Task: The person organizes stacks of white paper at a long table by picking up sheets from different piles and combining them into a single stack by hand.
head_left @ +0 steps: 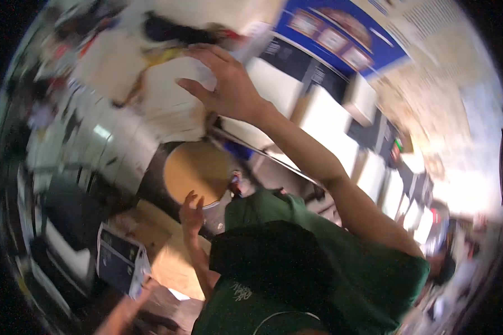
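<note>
My right arm stretches far forward, and my right hand is held with thumb and fingers apart. It is over or beside a large pale sack-like bundle; whether they touch I cannot tell. My left hand is lower and closer to me, fingers spread, at the near edge of a round tan disc like a stool seat. I see nothing in its fingers, and contact with the disc is unclear. Motion blurs much of the picture.
Stacked white and black boxes line the right side under a blue poster. At lower left another person's hand holds a dark box with white edges. An open cardboard carton is close to my left arm.
</note>
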Motion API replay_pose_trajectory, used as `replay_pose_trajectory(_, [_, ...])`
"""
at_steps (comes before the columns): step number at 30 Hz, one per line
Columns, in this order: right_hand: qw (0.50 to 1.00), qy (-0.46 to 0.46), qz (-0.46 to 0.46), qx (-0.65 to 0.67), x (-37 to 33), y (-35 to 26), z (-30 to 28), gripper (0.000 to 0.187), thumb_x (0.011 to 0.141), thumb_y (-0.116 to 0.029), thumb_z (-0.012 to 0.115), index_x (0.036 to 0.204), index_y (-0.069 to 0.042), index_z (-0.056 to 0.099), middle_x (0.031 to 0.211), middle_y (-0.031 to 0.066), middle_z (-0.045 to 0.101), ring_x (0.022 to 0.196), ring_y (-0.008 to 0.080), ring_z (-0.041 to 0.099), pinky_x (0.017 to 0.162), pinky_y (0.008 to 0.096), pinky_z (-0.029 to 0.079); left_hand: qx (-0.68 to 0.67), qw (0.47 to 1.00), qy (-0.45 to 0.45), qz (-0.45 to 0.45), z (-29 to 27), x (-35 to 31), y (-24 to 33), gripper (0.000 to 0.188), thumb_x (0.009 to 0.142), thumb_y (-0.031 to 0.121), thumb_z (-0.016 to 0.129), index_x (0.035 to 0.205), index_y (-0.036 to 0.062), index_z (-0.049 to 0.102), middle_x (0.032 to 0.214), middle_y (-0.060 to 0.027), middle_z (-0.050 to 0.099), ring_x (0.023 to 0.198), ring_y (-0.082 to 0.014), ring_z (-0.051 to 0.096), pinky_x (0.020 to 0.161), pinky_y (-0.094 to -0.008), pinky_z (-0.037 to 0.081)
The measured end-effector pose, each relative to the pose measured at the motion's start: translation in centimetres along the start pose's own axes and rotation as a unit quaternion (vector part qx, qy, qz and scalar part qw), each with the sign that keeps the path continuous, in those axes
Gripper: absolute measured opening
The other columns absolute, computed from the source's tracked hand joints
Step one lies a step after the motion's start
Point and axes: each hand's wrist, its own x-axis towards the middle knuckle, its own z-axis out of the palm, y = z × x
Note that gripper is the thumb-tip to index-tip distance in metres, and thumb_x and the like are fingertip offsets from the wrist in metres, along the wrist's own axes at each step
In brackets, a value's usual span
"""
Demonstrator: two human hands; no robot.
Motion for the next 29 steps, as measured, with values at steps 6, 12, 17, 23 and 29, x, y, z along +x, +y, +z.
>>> replay_pose_trajectory(6, [0.92,0.23,0.177,-0.265,-14.9,3.1,-21.6,0.021,0.084,-0.005,0.075,0.103,0.0,0.068,0.106,0.0172,0.068,0.099,0.0329,0.066,0.087,0.0392,0.051,0.062,0.959,-0.276,-0.017,6.4,7.1,9.9,0.045,0.094,0.025,0.069,0.13,-0.0011,0.06,0.112,-0.0187,0.071,0.106,-0.0297,0.069,0.092,-0.0408,0.052])
replay_pose_trajectory(12, [0.767,-0.028,0.49,-0.414,-38.6,6.9,-25.4,0.025,0.088,-0.022,0.072,0.105,-0.007,0.064,0.108,0.0159,0.061,0.101,0.0326,0.06,0.089,0.0438,0.051,0.015,0.848,-0.528,0.042,16.2,7.7,16.1,0.043,0.093,0.025,0.068,0.129,0.0013,0.06,0.115,-0.0176,0.07,0.1,-0.0302,0.07,0.089,-0.039,0.053])
replay_pose_trajectory(17, [0.683,-0.143,0.616,-0.367,-41.3,8.3,-18.7,0.058,0.089,-0.05,0.063,0.113,0.004,0.061,0.117,0.0231,0.056,0.114,0.036,0.055,0.096,0.0544,0.046,0.043,0.78,-0.6,0.176,22.8,4.6,20.7,0.04,0.094,0.029,0.066,0.125,0.0035,0.062,0.113,-0.0169,0.071,0.096,-0.0326,0.071,0.086,-0.0401,0.054])
replay_pose_trajectory(23, [0.75,0.011,0.601,-0.274,-45.6,10.8,-19.0,0.043,0.081,-0.043,0.073,0.087,-0.001,0.07,0.097,0.0205,0.062,0.095,0.0372,0.064,0.082,0.0503,0.052,-0.039,0.779,-0.611,0.136,28.9,0.8,22.8,0.041,0.094,0.03,0.066,0.126,0.0039,0.061,0.11,-0.0193,0.07,0.098,-0.0323,0.07,0.086,-0.04,0.053])
replay_pose_trajectory(29, [0.77,0.031,0.633,-0.07,-48.0,11.4,-23.8,0.045,0.083,-0.045,0.079,0.082,-0.001,0.074,0.079,0.0154,0.072,0.073,0.0277,0.071,0.071,0.0377,0.055,-0.095,0.885,-0.449,0.079,34.9,-1.4,19.3,0.062,0.091,0.022,0.072,0.146,0.0087,0.047,0.135,-0.017,0.061,0.121,-0.0284,0.061,0.1,-0.0424,0.05])
